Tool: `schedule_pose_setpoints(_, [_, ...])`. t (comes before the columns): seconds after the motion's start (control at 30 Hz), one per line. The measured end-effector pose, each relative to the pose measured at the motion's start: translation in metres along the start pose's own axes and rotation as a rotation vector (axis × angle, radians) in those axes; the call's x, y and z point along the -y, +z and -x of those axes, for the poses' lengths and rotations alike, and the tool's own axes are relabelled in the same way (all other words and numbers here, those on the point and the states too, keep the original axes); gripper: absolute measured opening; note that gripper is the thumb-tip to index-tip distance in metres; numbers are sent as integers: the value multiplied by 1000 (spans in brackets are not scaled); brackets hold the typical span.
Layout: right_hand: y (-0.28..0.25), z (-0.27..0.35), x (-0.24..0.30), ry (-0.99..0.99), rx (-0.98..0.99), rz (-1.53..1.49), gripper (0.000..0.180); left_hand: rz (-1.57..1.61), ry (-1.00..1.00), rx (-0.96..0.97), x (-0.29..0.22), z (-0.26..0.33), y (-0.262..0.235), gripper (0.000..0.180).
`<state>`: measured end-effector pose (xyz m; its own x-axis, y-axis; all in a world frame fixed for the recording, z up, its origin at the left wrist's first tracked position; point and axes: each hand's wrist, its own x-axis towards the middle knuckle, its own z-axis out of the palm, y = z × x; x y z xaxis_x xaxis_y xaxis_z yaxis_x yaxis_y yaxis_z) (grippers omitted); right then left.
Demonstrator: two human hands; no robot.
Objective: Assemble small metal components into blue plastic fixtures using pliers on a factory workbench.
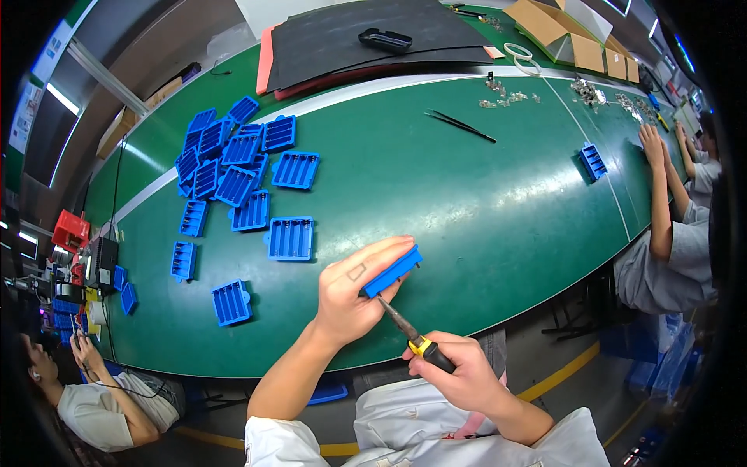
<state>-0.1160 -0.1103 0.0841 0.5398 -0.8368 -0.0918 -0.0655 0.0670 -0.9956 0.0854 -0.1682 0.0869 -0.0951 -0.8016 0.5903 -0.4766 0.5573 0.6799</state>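
Note:
Above the table's near edge, my left hand (352,294) grips a blue plastic battery holder (393,272), tilted on its edge. Two small dark pins stick out of its side facing right. My right hand (464,372) is wrapped around the black-and-yellow handles of what look like long-nose pliers (399,318). Their tapered metal tip touches or nearly touches the lower end of the holder; the exact contact is too small to make out. Left of my hands lie several more blue holders with slots, the closest ones being a square one (290,239) and a tilted one (232,303).
A heap of blue holders (226,148) covers the green table's left side. Black tweezers (461,126) lie farther off, near small metal parts (510,100). Black sheets (373,39) and a cardboard box (572,35) stand at the back. Co-workers sit left and right; a lone holder (593,162) lies rightward.

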Motion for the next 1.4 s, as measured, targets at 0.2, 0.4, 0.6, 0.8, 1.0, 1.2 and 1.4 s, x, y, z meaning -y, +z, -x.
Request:
schedule_pose_setpoints(0.2, [-1, -1, 2, 1, -3, 7, 10, 0, -15, 4, -3, 0, 1, 35])
schedule_pose_setpoints(0.4, [-1, -1, -1, -58, 4, 9, 6, -9, -24, 0, -3, 0, 1, 32])
schedule_pose_setpoints(0.6, [-3, 0, 2, -10, 34, -11, 9, 28, -75, 7, -3, 3, -1, 37])
schedule_pose_setpoints(0.8, [-7, 0, -3, 18, 78, -17, 5, 63, -38, 76, 5, 2, 1, 41])
schedule_pose_setpoints(1.0, [-32, 12, -8, -31, -47, -24, 8, 124, -72, 90, 6, -1, 0, 37])
schedule_pose_setpoints(1.2, [-91, 14, 6, -152, -489, 548, 15, 179, -213, 168, -6, -2, 1, 37])
schedule_pose_setpoints(1.4, [-111, -5, -3, -178, -568, 813, 27, 250, -474, 66, -16, 14, 8, 45])
